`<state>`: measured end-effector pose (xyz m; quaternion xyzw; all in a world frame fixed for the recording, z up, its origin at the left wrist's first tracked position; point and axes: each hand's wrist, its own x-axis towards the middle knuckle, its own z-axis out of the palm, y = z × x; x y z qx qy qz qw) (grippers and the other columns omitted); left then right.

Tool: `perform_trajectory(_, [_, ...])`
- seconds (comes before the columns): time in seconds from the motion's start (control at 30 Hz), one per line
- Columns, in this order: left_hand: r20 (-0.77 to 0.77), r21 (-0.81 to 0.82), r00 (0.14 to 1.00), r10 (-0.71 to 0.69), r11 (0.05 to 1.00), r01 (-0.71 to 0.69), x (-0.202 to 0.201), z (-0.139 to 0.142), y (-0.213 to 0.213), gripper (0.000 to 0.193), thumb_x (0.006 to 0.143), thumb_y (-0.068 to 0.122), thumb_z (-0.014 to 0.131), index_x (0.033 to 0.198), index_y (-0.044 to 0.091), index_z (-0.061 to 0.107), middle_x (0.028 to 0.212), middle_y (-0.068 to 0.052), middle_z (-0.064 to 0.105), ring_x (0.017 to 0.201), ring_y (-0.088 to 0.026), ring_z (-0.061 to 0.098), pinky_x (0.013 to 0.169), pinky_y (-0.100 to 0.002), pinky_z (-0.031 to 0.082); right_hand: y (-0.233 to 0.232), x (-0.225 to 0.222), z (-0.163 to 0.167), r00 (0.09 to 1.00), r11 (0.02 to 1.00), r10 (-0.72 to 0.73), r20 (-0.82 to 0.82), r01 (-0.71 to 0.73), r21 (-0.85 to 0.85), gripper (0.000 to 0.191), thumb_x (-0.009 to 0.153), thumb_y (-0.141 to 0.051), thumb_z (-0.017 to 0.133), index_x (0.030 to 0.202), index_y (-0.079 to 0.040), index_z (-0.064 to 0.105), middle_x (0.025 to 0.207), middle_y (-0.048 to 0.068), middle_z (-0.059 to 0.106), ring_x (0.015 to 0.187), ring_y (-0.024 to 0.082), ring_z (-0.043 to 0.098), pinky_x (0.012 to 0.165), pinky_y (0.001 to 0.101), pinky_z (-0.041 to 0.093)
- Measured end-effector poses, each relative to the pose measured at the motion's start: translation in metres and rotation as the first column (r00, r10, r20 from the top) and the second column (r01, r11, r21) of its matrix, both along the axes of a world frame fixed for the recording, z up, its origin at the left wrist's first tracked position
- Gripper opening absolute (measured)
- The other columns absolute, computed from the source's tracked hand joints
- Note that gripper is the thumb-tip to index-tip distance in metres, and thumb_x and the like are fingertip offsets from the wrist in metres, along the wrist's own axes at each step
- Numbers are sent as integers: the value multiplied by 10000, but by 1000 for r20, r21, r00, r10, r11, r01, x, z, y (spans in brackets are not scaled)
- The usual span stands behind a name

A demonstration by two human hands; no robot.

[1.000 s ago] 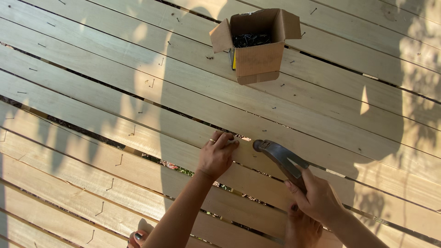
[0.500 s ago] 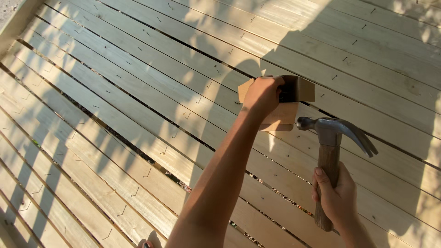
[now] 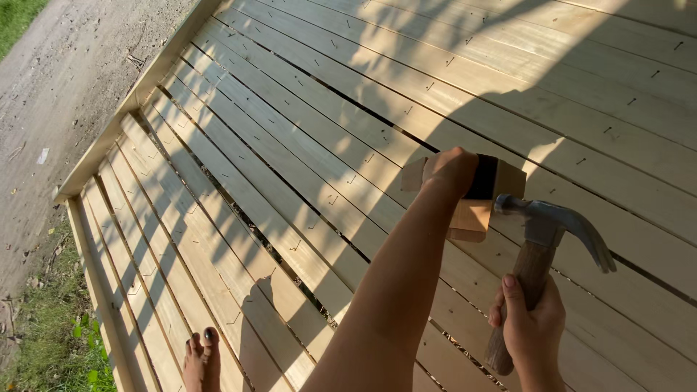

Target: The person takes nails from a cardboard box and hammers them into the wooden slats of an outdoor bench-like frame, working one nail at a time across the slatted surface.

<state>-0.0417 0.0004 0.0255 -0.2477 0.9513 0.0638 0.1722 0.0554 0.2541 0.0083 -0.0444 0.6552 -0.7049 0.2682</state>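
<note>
My left hand (image 3: pixel 451 171) reaches into a small open cardboard box (image 3: pixel 473 216) that stands on the pale wooden deck boards (image 3: pixel 305 123). The fingers are inside the box and hidden, so what they touch is out of sight. My right hand (image 3: pixel 528 327) grips the wooden handle of a claw hammer (image 3: pixel 546 239) and holds it upright just right of the box, with its steel head level with the box's side.
The deck's edge beam (image 3: pixel 138 94) runs along the upper left, with dirt ground (image 3: pixel 65 65) and grass (image 3: pixel 51 341) beyond it. A bare foot (image 3: pixel 201 359) rests on the boards at the bottom left. Dark gaps run between boards.
My left hand left the board and went to the cardboard box, reaching inside. The right hand raised the hammer upright. The view swung left, showing the deck edge.
</note>
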Motion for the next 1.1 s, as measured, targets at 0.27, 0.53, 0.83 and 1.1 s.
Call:
perform_trajectory(0.27, [1, -78, 992, -125, 989, 124, 7, -4, -4, 245, 761, 42, 738, 992, 112, 777, 1068, -148, 751, 1027, -317, 731, 868, -396, 595, 13, 1, -2, 999, 998, -27, 22, 29, -62, 272, 977, -263, 608, 947, -9, 515, 643, 73, 556, 422, 152, 518, 409, 325, 446])
perform_trajectory(0.53, [62, 32, 953, -295, 955, 294, 19, 20, -6, 225, 746, 49, 741, 965, 97, 755, 986, -152, 737, 954, -362, 719, 785, -445, 598, 52, -6, 17, 994, 997, -78, 75, 78, 0, 298, 942, -279, 626, 938, 2, 526, 640, 85, 578, 406, 150, 521, 390, 335, 452])
perform_trajectory(0.83, [-198, 299, 612, -766, 547, 782, 50, 55, -42, 382, 771, 10, 700, 1136, 79, 612, 1157, -118, 553, 902, -334, 674, 693, -456, 563, 20, -28, 79, 816, 937, -344, 465, 263, 230, 267, 905, -253, 680, 1013, -50, 545, 719, 67, 537, 474, 166, 465, 458, 352, 419])
perform_trajectory(1.1, [-743, 281, 333, -581, 180, 943, 79, 52, -55, 167, 938, 33, 607, 1096, 85, 590, 1028, -77, 652, 837, -293, 693, 665, -403, 550, -16, 23, 89, 466, 615, -787, 404, 634, 468, 180, 931, -120, 664, 1035, -12, 566, 783, 67, 571, 599, 163, 549, 563, 342, 506])
